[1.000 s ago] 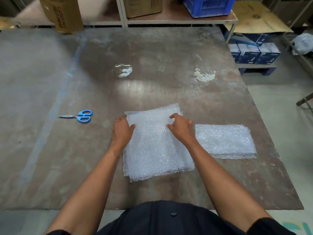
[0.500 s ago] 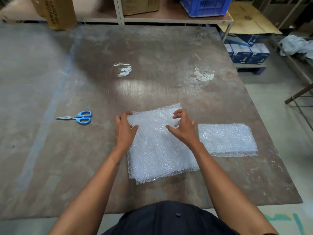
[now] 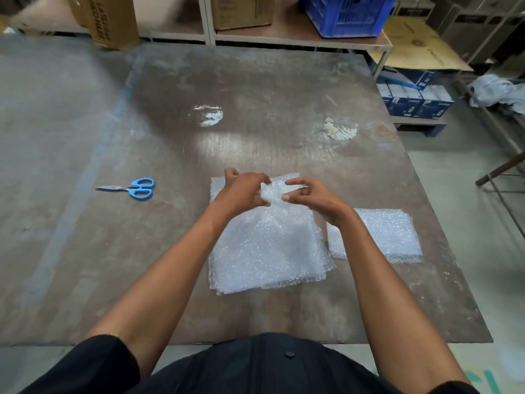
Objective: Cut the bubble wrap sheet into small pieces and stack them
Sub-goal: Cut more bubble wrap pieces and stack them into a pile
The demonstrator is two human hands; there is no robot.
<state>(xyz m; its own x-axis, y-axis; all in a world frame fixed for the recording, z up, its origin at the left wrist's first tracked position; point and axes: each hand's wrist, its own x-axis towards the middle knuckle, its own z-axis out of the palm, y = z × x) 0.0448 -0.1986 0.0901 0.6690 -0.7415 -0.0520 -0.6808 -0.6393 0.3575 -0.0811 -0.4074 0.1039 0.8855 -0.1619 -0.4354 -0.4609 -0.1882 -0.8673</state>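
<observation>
My left grip and right grip pinch the far edge of the folded bubble wrap sheet. One stack of cut pieces lies just right of them; I judge more cutting remains. One pair of scissors lies well left on the desk.

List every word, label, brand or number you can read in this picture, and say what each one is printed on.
Cardboard box, far left: vertical black print, too blurred to read with certainty.
Second cardboard box on the shelf: small print, unreadable.
Blue crate: white label, too blurred.
Blue cartons at right: print too small.
Nothing is printed on the bubble wrap sheet or scissors.
</observation>
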